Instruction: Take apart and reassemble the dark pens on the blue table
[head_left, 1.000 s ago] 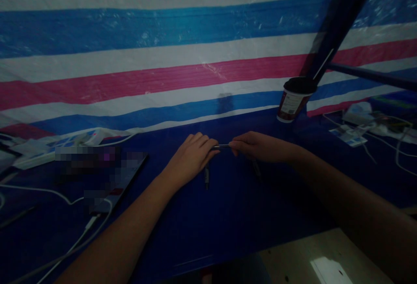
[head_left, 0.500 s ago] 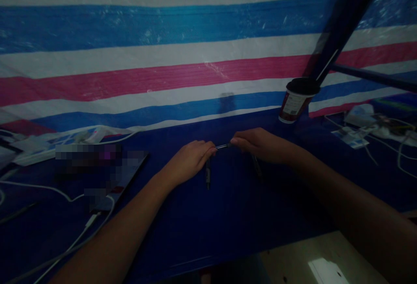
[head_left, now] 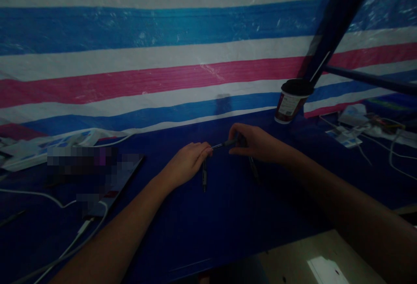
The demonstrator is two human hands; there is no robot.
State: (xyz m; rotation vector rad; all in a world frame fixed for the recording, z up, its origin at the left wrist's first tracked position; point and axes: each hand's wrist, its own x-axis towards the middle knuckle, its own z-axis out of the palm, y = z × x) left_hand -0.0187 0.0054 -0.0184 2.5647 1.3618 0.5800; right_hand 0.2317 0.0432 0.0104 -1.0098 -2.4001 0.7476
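My left hand rests on the dark blue table, fingers curled and pinching the near end of a thin dark pen part. My right hand is closed on the other end of that same part, tilted up slightly. A dark pen lies on the table below my left fingers. Another dark pen piece sticks out under my right hand. The light is dim and small details are hard to make out.
A paper cup with a stick in it stands at the back right. A phone with white cables lies at the left. Cables and small packets lie far right. A striped tarp hangs behind the table.
My right hand has lifted a little and tilted the thin part upward. My left hand has curled more and stayed at its end. The view has shifted slightly.
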